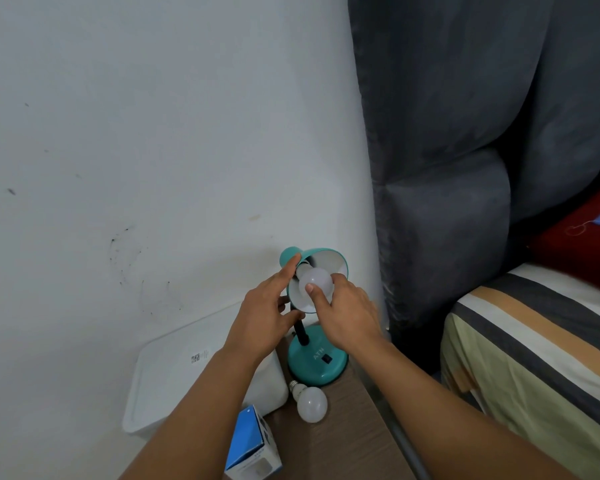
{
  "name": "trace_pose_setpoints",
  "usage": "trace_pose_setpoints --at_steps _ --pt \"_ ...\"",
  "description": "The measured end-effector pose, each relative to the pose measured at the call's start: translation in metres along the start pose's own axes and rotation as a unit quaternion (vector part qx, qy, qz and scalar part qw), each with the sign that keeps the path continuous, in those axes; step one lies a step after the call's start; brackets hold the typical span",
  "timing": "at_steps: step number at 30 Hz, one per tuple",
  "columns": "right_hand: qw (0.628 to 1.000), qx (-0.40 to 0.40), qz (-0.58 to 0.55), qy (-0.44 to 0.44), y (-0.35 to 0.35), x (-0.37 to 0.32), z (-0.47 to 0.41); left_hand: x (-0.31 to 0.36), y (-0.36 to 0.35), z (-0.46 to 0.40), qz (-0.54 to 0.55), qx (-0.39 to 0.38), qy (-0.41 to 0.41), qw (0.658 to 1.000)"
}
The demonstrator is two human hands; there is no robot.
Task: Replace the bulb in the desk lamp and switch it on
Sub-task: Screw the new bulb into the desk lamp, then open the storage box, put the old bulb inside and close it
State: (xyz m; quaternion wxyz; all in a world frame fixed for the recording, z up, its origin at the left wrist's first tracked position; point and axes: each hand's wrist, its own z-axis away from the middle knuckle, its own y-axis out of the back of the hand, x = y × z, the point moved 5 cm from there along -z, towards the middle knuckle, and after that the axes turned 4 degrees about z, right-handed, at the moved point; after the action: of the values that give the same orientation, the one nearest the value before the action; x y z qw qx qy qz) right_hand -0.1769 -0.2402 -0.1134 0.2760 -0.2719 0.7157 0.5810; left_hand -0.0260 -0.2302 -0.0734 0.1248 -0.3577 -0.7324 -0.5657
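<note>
Frosted white globe bulb (315,281) sits in the teal metal lamp's shade (329,263), my right hand (347,315) gripping it while my left hand (269,318), fingers loose, steadies the shade, so I judge I'm screwing it home, switch next.

I see two bare forearms with no sleeves reaching into view. My left hand (262,318) and right hand (349,311) wear no gloves, rings, watch or bands; nails are short.
</note>
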Motion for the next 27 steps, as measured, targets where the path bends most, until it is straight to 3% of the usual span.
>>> trace_pose_setpoints --at_steps 15,22,27 --pt "0.998 -0.014 -0.053 -0.008 0.012 0.0 0.017 0.015 0.01 0.017 -0.072 -0.016 0.024 0.997" --pt "0.995 0.005 -0.081 0.05 0.027 -0.005 0.05 0.013 0.03 0.056 -0.08 0.02 0.066 0.994" --pt "0.982 -0.088 -0.112 0.121 0.006 -0.02 0.085 -0.014 0.051 0.104 -0.098 0.055 0.113 0.987"
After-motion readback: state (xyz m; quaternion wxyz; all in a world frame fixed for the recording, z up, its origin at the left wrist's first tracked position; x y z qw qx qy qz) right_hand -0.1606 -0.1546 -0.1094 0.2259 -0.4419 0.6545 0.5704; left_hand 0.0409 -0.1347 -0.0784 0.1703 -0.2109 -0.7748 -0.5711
